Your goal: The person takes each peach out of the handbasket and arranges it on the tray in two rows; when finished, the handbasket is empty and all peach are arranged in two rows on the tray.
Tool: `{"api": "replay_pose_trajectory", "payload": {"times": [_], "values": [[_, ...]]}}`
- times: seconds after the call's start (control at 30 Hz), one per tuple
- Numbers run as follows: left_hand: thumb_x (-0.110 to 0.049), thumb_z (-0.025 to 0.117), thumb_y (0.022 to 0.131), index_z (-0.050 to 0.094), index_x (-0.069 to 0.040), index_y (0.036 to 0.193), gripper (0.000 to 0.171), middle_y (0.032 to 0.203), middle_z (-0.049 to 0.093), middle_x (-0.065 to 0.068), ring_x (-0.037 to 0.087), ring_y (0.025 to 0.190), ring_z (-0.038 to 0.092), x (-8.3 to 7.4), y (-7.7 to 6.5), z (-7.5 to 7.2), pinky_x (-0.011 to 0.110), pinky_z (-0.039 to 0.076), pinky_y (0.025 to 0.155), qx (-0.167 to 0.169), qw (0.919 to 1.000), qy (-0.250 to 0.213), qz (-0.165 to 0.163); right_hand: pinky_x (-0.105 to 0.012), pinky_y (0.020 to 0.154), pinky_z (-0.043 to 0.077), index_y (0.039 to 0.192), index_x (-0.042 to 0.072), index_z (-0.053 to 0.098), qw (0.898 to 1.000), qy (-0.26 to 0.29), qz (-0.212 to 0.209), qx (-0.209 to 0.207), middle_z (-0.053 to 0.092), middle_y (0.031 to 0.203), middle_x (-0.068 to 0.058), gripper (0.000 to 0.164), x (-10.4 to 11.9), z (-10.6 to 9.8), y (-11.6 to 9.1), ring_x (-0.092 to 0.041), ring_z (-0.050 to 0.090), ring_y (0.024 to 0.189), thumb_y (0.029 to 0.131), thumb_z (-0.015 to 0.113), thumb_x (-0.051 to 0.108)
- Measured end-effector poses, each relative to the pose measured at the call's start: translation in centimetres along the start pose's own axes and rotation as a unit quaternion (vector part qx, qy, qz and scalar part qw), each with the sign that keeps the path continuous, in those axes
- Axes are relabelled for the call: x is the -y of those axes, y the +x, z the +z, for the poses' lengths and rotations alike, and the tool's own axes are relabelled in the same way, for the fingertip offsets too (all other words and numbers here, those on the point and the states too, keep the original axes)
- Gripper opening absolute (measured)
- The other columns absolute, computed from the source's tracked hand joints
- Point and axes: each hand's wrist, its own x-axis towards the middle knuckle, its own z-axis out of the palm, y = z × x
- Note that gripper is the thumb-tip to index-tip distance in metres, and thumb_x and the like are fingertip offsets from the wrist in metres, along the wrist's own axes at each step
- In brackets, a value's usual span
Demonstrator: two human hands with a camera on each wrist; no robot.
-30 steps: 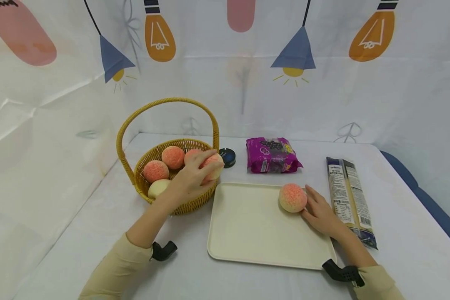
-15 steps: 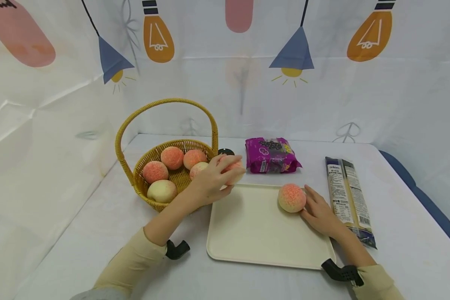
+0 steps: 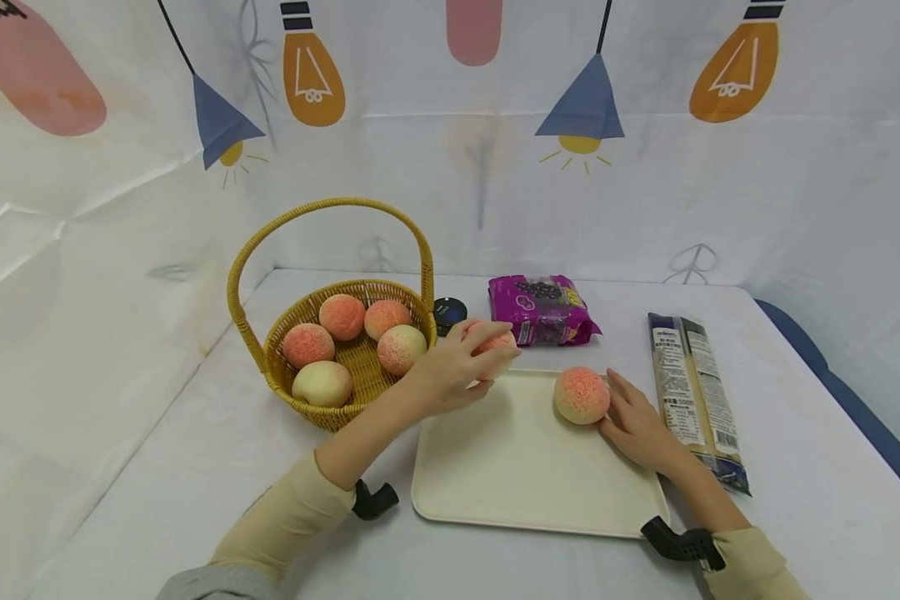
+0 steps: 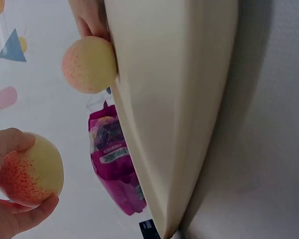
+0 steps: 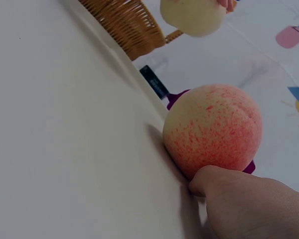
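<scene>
My left hand point(image 3: 442, 373) grips a pink and cream peach point(image 4: 37, 172), thumb and fingers around it, above the back left part of the cream tray point(image 3: 517, 475). A second peach point(image 3: 581, 396) sits on the tray near its back right corner. My right hand point(image 3: 637, 427) holds that peach from its right side; in the right wrist view the thumb point(image 5: 209, 181) presses low on it, while the other fingers are hidden. To the left stands a wicker basket point(image 3: 283, 392) with a tall handle and several peaches inside, one of them pale cream point(image 3: 322, 383).
A purple grape-print packet point(image 3: 543, 310) lies behind the tray. Between it and the basket is a round dark tin point(image 3: 448, 312). A long flat labelled packet point(image 3: 693, 396) lies right of the tray, beside my right forearm. A white printed sheet hangs behind the table.
My left hand has carried its peach rightward from over the basket's right rim to over the tray. The right hand and its peach have stayed put.
</scene>
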Motion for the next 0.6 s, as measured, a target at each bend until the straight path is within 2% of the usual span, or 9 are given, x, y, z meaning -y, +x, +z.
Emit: {"api": "replay_pose_trajectory", "payload": {"times": [0.13,0.23,0.37,0.6], "values": [[-0.014,0.070,0.077,0.049,-0.019,0.128,0.055,0.136,0.039,0.010,0.034,0.112,0.044,-0.3,0.4,0.6,0.033,0.049,0.079,0.027,0.9996,-0.010,0.005,-0.066,0.094,0.019,0.130,-0.004,0.042,1.000,-0.002,-0.005,-0.002,0.020,0.142,-0.031,0.051,-0.1,0.0,0.0,-0.052,0.022,0.124,0.084,0.059,0.011],[-0.016,0.069,0.078,0.047,-0.020,0.128,0.055,0.137,0.039,0.009,0.032,0.113,0.044,-0.5,0.7,1.2,0.032,0.047,0.082,0.048,0.9988,0.001,0.005,-0.066,0.094,0.019,0.130,-0.004,0.043,1.000,-0.003,-0.007,-0.005,0.021,0.142,-0.030,0.051,-0.1,0.1,0.0,-0.052,0.022,0.124,0.084,0.059,0.011],[-0.019,0.067,0.080,0.047,-0.023,0.128,0.052,0.138,0.038,0.005,0.029,0.112,0.043,-0.9,1.1,1.8,0.030,0.048,0.078,0.071,0.9974,0.015,0.000,-0.066,0.094,0.020,0.130,-0.003,0.043,1.000,-0.001,-0.007,-0.004,0.021,0.142,-0.030,0.051,0.0,0.1,0.0,-0.052,0.022,0.125,0.084,0.060,0.012],[-0.021,0.064,0.083,0.048,-0.028,0.127,0.048,0.141,0.034,0.000,0.026,0.115,0.040,-1.4,1.6,2.1,0.028,0.049,0.074,0.105,0.9944,0.001,-0.013,-0.065,0.096,0.019,0.131,-0.004,0.042,1.000,-0.003,-0.002,0.000,0.021,0.142,-0.030,0.052,0.0,0.1,0.0,-0.051,0.022,0.125,0.084,0.060,0.011]]}}
